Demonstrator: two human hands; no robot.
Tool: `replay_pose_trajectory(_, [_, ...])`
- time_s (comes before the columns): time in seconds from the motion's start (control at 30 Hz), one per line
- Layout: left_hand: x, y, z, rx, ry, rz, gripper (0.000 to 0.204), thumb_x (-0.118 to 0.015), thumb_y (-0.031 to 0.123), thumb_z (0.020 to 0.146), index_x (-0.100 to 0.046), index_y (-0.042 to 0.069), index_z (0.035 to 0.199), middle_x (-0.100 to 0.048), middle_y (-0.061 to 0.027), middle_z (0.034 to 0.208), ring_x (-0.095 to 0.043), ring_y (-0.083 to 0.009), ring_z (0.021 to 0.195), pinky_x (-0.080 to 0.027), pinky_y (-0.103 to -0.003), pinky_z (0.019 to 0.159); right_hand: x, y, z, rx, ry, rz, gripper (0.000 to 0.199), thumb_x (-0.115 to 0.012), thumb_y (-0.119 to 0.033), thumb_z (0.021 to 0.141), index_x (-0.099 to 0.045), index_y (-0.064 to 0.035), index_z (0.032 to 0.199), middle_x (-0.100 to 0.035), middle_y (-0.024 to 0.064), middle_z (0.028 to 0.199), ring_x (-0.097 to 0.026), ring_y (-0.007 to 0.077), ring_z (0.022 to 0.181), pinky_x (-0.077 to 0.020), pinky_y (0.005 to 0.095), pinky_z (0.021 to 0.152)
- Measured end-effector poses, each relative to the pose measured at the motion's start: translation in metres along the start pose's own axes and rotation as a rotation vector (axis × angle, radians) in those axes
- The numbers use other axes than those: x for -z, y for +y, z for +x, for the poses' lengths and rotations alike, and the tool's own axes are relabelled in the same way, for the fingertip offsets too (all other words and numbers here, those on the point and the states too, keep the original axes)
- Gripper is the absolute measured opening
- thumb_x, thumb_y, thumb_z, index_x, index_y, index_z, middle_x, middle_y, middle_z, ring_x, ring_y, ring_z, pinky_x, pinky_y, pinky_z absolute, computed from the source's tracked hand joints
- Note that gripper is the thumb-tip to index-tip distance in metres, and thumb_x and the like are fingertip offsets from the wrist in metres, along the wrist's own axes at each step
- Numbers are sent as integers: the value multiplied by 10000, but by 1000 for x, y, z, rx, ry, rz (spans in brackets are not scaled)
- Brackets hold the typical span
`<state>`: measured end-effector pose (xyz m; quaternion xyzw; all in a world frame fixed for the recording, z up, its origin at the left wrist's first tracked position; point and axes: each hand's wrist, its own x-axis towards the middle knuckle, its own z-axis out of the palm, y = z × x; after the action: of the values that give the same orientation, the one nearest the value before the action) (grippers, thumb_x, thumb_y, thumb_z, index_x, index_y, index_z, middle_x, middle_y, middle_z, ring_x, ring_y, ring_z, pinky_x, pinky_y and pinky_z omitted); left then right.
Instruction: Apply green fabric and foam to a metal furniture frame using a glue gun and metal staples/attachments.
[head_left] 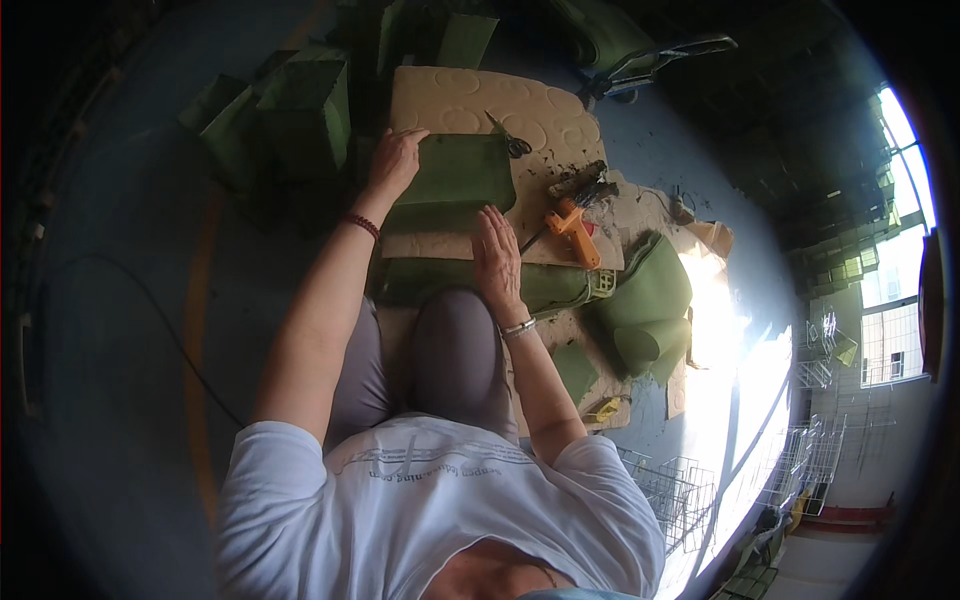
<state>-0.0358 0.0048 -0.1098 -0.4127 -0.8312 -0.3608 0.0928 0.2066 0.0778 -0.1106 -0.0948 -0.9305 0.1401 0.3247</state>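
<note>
Left hand (395,160) flat, open on green fabric piece (450,180), right hand (496,250) flat, open on its near edge, orange glue gun (574,230) beside, scissors (510,140) beyond.

Dim overall. Daylight enters through windows (893,300) at right, with blown-out glare across the floor (720,330). Heavy fisheye bending and dark vignetting at edges; focus apparently soft.

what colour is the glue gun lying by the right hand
Orange, with a dark nozzle end; the glue gun shows best in the head view.
</note>
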Motion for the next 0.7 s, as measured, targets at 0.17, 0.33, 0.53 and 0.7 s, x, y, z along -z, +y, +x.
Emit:
replay_pose_trajectory(0.17, [5, 7, -16, -164, -124, 345, 470, -380, 341, 940, -412, 68, 1321, -375, -91, 1400, -300, -285, 1316, -239, -466, 1073, -3, -2, -5, -76, 2, 65, 376, -556, -30, 818, -493, 20, 1185, -527, 172, 1204, -467, 297, 1179, -376, 390, 991])
replay_pose_trajectory(0.33, [21, 15, -25, -203, -254, 385, 506, -332, 371, 956, -345, 83, 1372, -254, -86, 1465, -209, -290, 1355, -189, -454, 1100, 1, -2, 0, -7, 2, 114, 388, -561, -36, 813, -488, 19, 1190, -529, 173, 1202, -470, 300, 1176, -378, 387, 987])
replay_pose_trajectory(0.53, [24, 12, -27, -207, -259, 310, 466, -366, 334, 947, -400, 74, 1332, -276, -96, 1452, -233, -289, 1345, -195, -455, 1096, -6, -7, 64, 44, 8, -62, 579, -544, -302, 858, -372, 31, 1299, -398, 190, 1347, -347, 294, 1283, -270, 413, 1060])
replay_pose_trajectory(0.7, [21, 15, -27, -213, -222, 243, 386, -446, 251, 915, -467, 60, 1250, -322, -103, 1422, -266, -297, 1328, -219, -460, 1087, -43, 23, 109, 66, -132, -165, 820, -388, -618, 844, -324, 27, 1346, -325, 172, 1417, -268, 273, 1337, -204, 419, 1087])
